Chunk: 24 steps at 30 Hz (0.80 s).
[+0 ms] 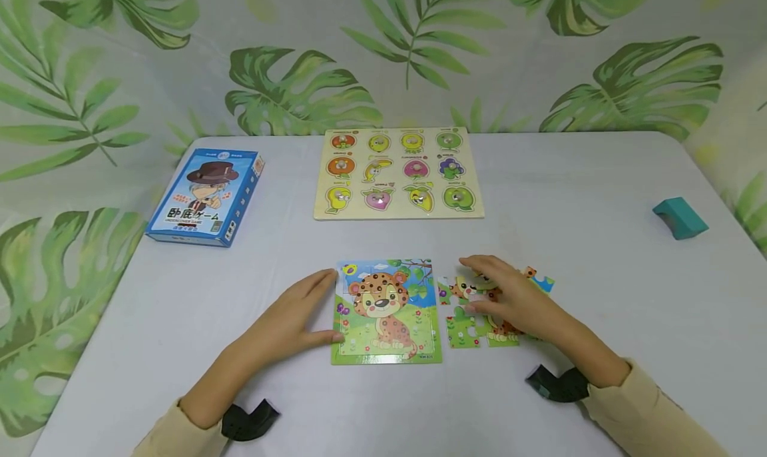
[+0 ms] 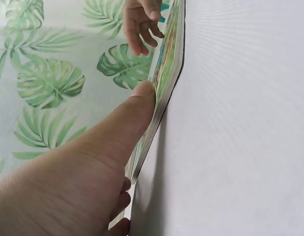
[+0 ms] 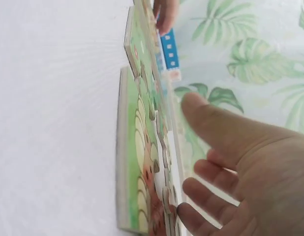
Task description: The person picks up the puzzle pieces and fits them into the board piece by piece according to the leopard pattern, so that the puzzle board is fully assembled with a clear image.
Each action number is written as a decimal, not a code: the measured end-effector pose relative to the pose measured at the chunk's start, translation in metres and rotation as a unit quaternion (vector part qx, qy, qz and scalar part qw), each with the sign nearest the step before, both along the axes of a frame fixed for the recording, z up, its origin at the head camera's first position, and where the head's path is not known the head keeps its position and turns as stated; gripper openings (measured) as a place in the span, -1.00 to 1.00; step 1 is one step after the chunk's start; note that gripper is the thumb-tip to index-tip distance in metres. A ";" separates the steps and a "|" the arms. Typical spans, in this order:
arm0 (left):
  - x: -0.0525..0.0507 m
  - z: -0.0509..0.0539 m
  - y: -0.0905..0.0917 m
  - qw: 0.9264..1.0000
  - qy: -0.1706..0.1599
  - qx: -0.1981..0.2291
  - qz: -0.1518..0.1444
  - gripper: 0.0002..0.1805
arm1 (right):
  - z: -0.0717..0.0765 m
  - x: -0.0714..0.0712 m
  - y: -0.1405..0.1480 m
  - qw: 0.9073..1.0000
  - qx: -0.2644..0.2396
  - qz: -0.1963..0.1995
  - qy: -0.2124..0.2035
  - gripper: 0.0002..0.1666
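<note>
A square puzzle board (image 1: pixel 386 359) with a spotted leopard cub picture lies on the white table. My left hand (image 1: pixel 290 320) is at the board's left side, thumb and fingers spread apart. In the left wrist view the thumb (image 2: pixel 120 120) touches the board's edge (image 2: pixel 164 96). Loose jigsaw pieces (image 1: pixel 463 334) with parts of a similar leopard picture lie right of the board, some overlapping. Over them is my right hand (image 1: pixel 518 300), which hides several. The right wrist view shows its fingers loosely bent beside the pieces (image 3: pixel 135 196), with nothing between thumb and fingers.
Behind the puzzle lies a wooden fruit puzzle board (image 1: pixel 398 215). A blue card game box (image 1: pixel 204 197) is at the back left. Toward the right edge sits a teal block (image 1: pixel 681 218). Each wrist wears a black device (image 1: pixel 248 422). A leaf-patterned cloth (image 1: pixel 413 37) hangs behind the table.
</note>
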<state>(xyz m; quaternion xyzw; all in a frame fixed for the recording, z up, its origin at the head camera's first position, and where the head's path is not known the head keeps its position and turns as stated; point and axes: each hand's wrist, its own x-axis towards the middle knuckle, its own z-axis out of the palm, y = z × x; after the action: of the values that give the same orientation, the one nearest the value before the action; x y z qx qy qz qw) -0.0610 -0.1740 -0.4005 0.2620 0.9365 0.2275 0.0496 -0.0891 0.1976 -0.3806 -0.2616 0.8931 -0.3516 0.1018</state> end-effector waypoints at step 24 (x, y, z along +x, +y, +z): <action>0.002 0.003 -0.001 1.000 -0.011 0.001 -0.021 0.01 | -0.011 -0.002 -0.009 0.996 0.057 0.013 0.071 -0.43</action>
<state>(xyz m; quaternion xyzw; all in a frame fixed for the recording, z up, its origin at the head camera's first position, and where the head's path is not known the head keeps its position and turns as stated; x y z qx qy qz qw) -0.0587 -0.1750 -0.3973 0.2794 0.9300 0.2300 0.0649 -0.0914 0.1890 -0.3914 -0.2913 0.9131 -0.2796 0.0571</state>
